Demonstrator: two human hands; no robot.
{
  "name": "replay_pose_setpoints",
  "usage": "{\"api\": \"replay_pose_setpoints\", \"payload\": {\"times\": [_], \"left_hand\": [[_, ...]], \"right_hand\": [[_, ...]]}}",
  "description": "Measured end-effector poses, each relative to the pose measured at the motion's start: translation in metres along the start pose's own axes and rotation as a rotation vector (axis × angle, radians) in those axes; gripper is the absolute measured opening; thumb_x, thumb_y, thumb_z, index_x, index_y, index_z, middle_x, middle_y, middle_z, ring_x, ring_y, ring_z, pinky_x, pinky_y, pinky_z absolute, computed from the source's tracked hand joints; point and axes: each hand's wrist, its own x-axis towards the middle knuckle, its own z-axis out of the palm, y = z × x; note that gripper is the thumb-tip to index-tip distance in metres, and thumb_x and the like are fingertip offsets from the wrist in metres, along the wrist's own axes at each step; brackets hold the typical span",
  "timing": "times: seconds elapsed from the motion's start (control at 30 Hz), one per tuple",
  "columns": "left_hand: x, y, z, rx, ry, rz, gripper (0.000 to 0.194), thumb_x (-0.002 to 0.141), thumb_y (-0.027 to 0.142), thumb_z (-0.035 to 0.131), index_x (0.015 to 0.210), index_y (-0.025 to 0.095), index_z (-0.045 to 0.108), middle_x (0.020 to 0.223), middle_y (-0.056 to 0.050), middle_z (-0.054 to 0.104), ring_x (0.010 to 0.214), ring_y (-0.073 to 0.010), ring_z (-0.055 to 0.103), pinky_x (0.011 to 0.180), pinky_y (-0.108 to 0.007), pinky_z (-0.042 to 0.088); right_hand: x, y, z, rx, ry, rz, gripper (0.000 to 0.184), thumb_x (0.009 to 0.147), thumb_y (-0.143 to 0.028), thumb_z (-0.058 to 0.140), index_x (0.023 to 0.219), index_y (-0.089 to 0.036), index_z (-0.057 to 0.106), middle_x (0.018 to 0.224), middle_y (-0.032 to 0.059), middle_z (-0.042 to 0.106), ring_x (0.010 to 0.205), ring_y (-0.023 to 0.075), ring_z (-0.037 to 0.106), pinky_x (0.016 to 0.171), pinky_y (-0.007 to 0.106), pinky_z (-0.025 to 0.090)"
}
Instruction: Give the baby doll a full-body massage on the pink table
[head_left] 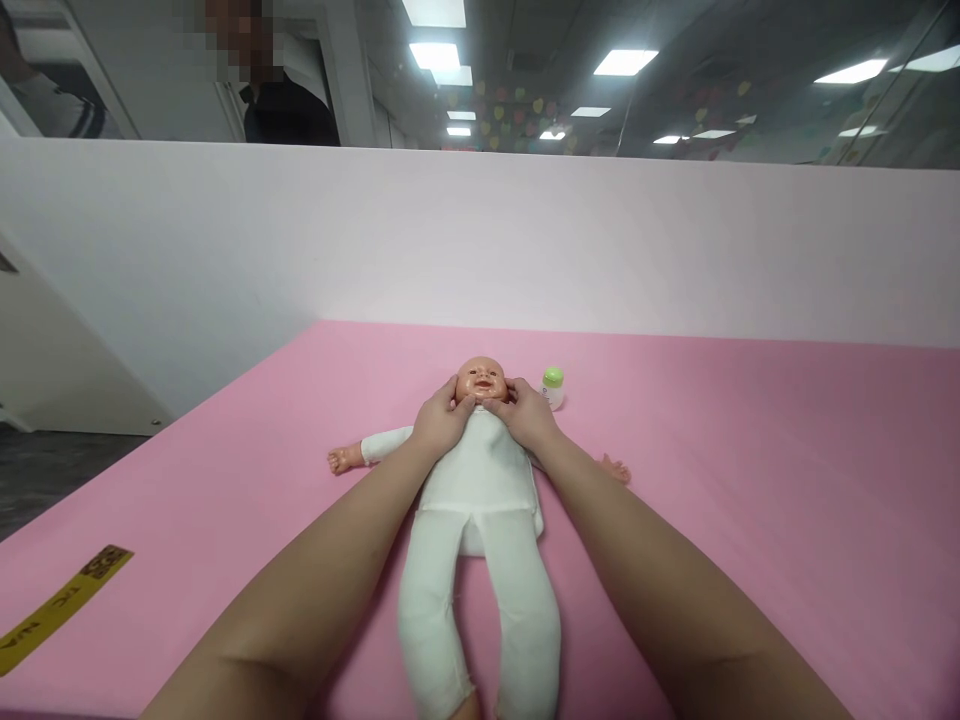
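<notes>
Head view shows, nearest of all, two bare forearms (304, 560) reaching forward over a pink worktop (765, 500), and between them the legs (424, 610) of a doll (478, 480) in white clothing. The doll lies on its back, and its feet come toward the person and are partly cut by the lower edge. Near the left corner, a yellow strip (66, 608) lies on the worktop, well apart from the doll.

Farther up, one arm of the doll is stretched to the left side; the other is mostly hidden behind the right forearm, and only its end is visible. The left hand (442, 415) and the right hand (529, 412) are both curled around the sides of the doll's head (481, 380), with the thumbs close under the chin. How firmly they press, I cannot tell.

In my judgement, taking hold is done, for both hands are in place. No lifting is to be seen: the doll's body lies flat. A bottle (553, 388) with green cap stands just beyond the right hand, and neither hand holds it. Behind rises a white wall (525, 245), and above its edge appears a person (291, 112) in dark clothing.
</notes>
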Motion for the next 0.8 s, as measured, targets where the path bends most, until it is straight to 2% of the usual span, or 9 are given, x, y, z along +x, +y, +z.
{"api": "replay_pose_setpoints", "payload": {"times": [0.2,0.3,0.37,0.47,0.57,0.67,0.73,0.8], "left_hand": [[0.006,-0.009,0.003,-0.070,0.054,0.000,0.060,0.106,0.052,0.044,0.155,0.018,0.053,0.159,-0.010,0.051,0.150,-0.0266,0.045,0.126,-0.041,0.030],[0.006,-0.009,0.003,-0.055,0.052,0.003,0.059,0.108,0.050,0.040,0.154,0.017,0.054,0.159,-0.011,0.051,0.150,-0.0268,0.045,0.126,-0.043,0.030],[0.003,-0.001,-0.001,-0.032,0.036,-0.021,0.060,0.107,0.052,0.039,0.153,0.017,0.054,0.159,-0.012,0.051,0.149,-0.0288,0.046,0.125,-0.045,0.031],[-0.008,0.024,-0.009,0.049,0.055,-0.047,0.067,0.106,0.057,0.041,0.155,0.013,0.052,0.160,-0.016,0.049,0.150,-0.0338,0.044,0.125,-0.049,0.031],[-0.021,0.064,-0.013,0.077,0.129,0.053,0.068,0.104,0.058,0.045,0.156,0.013,0.050,0.161,-0.016,0.048,0.150,-0.0354,0.043,0.124,-0.049,0.031],[-0.029,0.105,-0.002,-0.035,0.129,0.152,0.053,0.103,0.057,0.050,0.141,0.022,0.063,0.144,-0.012,0.064,0.137,-0.0350,0.056,0.117,-0.047,0.039],[-0.026,0.124,0.014,-0.145,0.065,0.122,0.047,0.101,0.061,0.052,0.128,0.026,0.068,0.129,-0.011,0.071,0.127,-0.0341,0.061,0.112,-0.048,0.044],[-0.014,0.133,0.035,-0.257,-0.016,0.011,0.046,0.099,0.066,0.052,0.118,0.027,0.069,0.117,-0.011,0.073,0.119,-0.0337,0.065,0.106,-0.049,0.048]], "right_hand": [[0.007,0.012,-0.010,0.179,-0.123,-0.062,0.044,0.094,-0.039,0.070,0.136,-0.024,0.065,0.133,0.0066,0.072,0.120,0.0213,0.068,0.107,0.038,0.052],[0.006,0.012,-0.021,0.117,-0.156,-0.092,0.040,0.097,-0.039,0.067,0.134,-0.025,0.068,0.132,0.0063,0.073,0.120,0.0227,0.069,0.107,0.040,0.051],[0.005,0.010,-0.030,0.029,-0.161,-0.102,0.038,0.094,-0.043,0.070,0.128,-0.026,0.073,0.126,0.0063,0.075,0.114,0.0247,0.070,0.102,0.041,0.053],[0.004,0.006,-0.042,-0.125,-0.068,-0.125,0.034,0.088,-0.051,0.076,0.111,-0.026,0.078,0.111,0.0052,0.079,0.101,0.0253,0.072,0.091,0.039,0.055],[0.008,0.004,-0.053,-0.210,0.099,-0.173,0.029,0.094,-0.054,0.066,0.096,-0.027,0.078,0.094,0.0024,0.079,0.087,0.0223,0.071,0.082,0.036,0.054],[0.013,0.009,-0.063,-0.273,0.225,-0.173,0.031,0.100,-0.050,0.054,0.097,-0.027,0.075,0.088,0.0013,0.077,0.080,0.0220,0.070,0.079,0.036,0.054],[0.017,0.017,-0.067,-0.348,0.291,-0.162,0.029,0.101,-0.041,0.051,0.108,-0.026,0.074,0.098,0.0037,0.078,0.092,0.0249,0.071,0.087,0.039,0.055],[0.021,0.028,-0.067,-0.433,0.324,-0.155,0.036,0.098,-0.029,0.050,0.127,-0.022,0.070,0.125,0.0088,0.074,0.124,0.0302,0.064,0.106,0.045,0.050]]}}
